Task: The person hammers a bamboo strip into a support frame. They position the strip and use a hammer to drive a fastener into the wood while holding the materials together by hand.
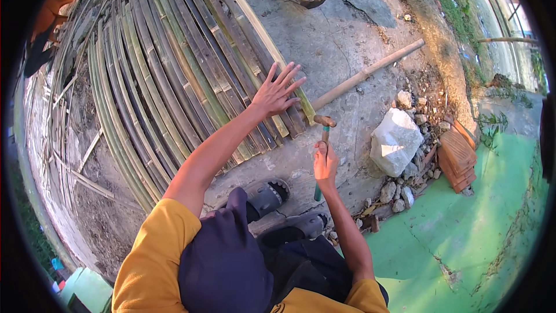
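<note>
- From where I stand, the palm of the left hand (pixel 277 91) is hidden; its back faces up and its fingers are spread wide, closed around nothing that I can see.
- That hand lies over the bamboo strips (pixel 168 64) by their right-hand edge, covering part of the outermost pale strip (pixel 266 37); how hard it presses I can't tell.
- The right hand (pixel 326 165) is wrapped round the teal handle of a hammer (pixel 318 190), and its fingers hide the middle of the handle.
- The hammer's head is just beside the near end of the pale strip; whether they touch is hard to make out, as is which end of the head is the striking face.
- The hammer's long axis runs away from the person, butt nearest the body, head outward and set crosswise.
- The strips lie side by side, long axes roughly parallel, slanting from far left to near right; the far end of the pale one is cut off at the rim.
- A wooden pole (pixel 376 72) slants across the concrete ground (pixel 260 162) toward its earthy right edge, near end by the pale strip.
- By the edge where the green floor (pixel 452 226) begins sit a white rock (pixel 397 142) and a stack of clay tiles (pixel 457 159).
- An orange shape (pixel 51 14) at far left is too cut off to identify.
</note>
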Available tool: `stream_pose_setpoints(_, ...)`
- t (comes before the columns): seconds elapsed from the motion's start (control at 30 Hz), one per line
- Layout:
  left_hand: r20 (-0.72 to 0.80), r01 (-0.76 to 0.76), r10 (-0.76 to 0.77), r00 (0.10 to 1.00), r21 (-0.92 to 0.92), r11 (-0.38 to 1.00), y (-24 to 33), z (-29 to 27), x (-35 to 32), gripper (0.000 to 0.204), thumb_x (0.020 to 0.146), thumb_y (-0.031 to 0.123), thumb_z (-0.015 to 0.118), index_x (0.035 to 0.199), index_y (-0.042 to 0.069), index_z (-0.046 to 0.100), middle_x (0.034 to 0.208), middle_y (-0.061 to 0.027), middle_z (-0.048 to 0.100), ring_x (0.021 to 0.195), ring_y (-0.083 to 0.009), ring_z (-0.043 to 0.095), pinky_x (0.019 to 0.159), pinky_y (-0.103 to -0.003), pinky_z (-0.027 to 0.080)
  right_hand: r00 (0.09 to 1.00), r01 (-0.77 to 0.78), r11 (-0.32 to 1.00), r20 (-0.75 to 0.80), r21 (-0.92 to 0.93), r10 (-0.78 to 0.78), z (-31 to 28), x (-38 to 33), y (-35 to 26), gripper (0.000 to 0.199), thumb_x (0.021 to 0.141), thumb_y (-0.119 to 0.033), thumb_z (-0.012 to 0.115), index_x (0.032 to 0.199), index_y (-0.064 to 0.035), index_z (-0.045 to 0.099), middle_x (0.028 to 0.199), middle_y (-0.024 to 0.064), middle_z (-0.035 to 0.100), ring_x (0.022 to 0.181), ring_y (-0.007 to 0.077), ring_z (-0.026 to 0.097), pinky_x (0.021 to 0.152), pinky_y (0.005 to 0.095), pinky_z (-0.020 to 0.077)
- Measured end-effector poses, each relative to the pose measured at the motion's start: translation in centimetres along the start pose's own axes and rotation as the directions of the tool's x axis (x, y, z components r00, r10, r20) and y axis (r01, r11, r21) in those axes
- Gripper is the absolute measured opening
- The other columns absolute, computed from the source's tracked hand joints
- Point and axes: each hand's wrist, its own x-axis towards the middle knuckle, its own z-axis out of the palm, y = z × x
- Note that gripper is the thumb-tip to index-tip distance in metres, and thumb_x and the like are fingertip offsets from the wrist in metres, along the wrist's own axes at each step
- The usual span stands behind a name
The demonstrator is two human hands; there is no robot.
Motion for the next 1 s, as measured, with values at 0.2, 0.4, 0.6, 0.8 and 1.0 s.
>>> stream_pose_setpoints(0.2,-0.064,0.018,-0.022,0.998,-0.074,0.997,0.3,-0.6,0.2,0.074,0.103,0.056,0.053,0.167,0.026,0.03,0.176,-0.0109,0.019,0.164,-0.0307,0.012,0.131,-0.063,0.008,0.939,-0.33,0.797,0.091,0.506,0.331,1.5,-2.1,-1.8,0.044,0.114,-0.045,0.045,0.12,-0.005,0.064,0.068,-0.0011,0.048,0.052,0.0077,0.045,0.047,0.0278,0.0348)
stream_pose_setpoints(0.4,-0.138,0.06,-0.072,0.988,-0.087,0.994,-2.0,-1.5,0.7,0.075,0.102,0.053,0.058,0.166,0.025,0.033,0.176,-0.0132,0.018,0.163,-0.0326,0.013,0.128,-0.068,0.009,0.995,-0.022,0.989,-0.09,0.145,0.035,3.1,-3.0,-1.4,0.038,0.114,-0.04,0.045,0.122,-0.0067,0.064,0.066,-0.0028,0.047,0.053,0.0068,0.044,0.047,0.0266,0.0355)
stream_pose_setpoints(0.6,-0.079,-0.074,0.073,0.994,-0.011,0.997,-2.4,-0.6,0.7,0.073,0.103,0.056,0.053,0.166,0.026,0.032,0.177,-0.0088,0.017,0.164,-0.0294,0.011,0.129,-0.067,0.006,0.999,0.026,0.999,-0.037,0.026,-0.025,3.6,-2.6,-2.7,0.037,0.113,-0.038,0.048,0.119,-0.0051,0.064,0.067,0.001,0.05,0.058,0.0091,0.05,0.052,0.0301,0.0411)
stream_pose_setpoints(0.8,0.0,-0.048,0.048,0.999,-0.024,0.999,-1.1,-0.5,1.3,0.069,0.105,0.059,0.048,0.165,0.027,0.035,0.176,-0.0069,0.018,0.164,-0.0276,0.01,0.129,-0.068,0.003,0.997,-0.074,0.996,-0.028,0.04,0.076,3.4,-2.0,-0.9,0.036,0.113,-0.037,0.048,0.118,-0.0055,0.065,0.07,0.0012,0.052,0.059,0.0089,0.049,0.052,0.0297,0.0414)
stream_pose_setpoints(1.0,0.005,-0.025,0.025,1.0,-0.008,1.0,-1.6,-0.4,1.2,0.069,0.104,0.061,0.047,0.163,0.027,0.039,0.175,-0.0074,0.022,0.164,-0.0277,0.01,0.129,-0.068,0.002,0.997,-0.037,0.999,-0.064,-0.011,0.036,2.4,-0.4,-4.5,0.034,0.113,-0.034,0.047,0.118,-0.0047,0.063,0.07,0.0107,0.057,0.061,0.0244,0.057,0.056,0.0404,0.0446)
